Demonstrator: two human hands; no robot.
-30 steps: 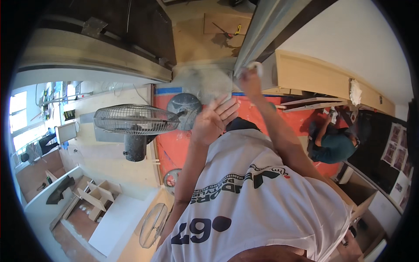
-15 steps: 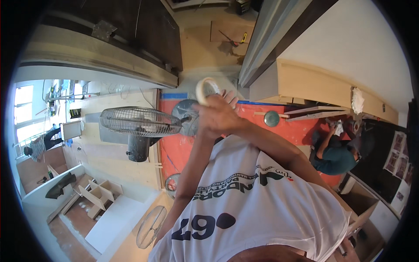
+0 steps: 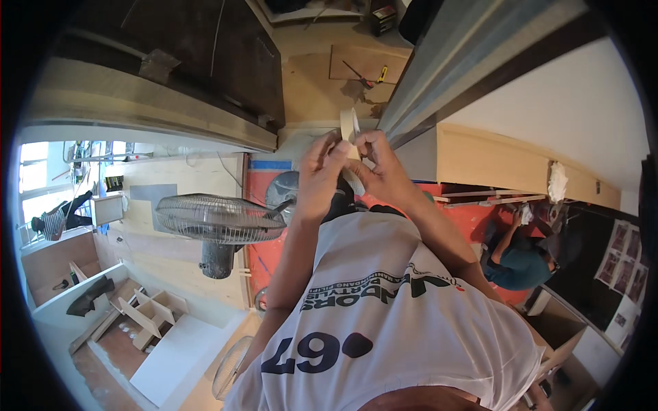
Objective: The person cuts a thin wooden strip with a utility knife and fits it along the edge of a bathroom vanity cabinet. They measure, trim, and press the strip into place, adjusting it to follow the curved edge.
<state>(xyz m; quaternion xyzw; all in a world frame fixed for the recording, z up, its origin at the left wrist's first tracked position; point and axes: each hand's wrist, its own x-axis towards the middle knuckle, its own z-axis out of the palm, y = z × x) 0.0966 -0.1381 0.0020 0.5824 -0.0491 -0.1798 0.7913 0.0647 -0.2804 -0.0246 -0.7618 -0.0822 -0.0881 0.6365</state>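
In front of my chest, both hands are at a cream roll of masking tape [image 3: 348,125], seen almost edge-on, its lower part showing below my fingers. My left hand [image 3: 321,172] is closed, its thumb and fingertips pressed to the tape's near side. My right hand [image 3: 378,163] curls round the roll from the other side, fingers bent. The fingertips of the two hands meet at the middle of the roll, so whether a strip is pulled loose is hidden.
A standing fan [image 3: 219,219] is close on my left. Door frame edges [image 3: 480,75] rise ahead on the right. A screwdriver [image 3: 358,74] and a yellow cutter [image 3: 382,72] lie on a board ahead. One person [image 3: 517,264] crouches at right; another [image 3: 62,218] is far left.
My hands have come apart from their overlapped hold and now grip the roll from both sides. The roll has turned from showing its ring to nearly edge-on. My view has shifted slightly.
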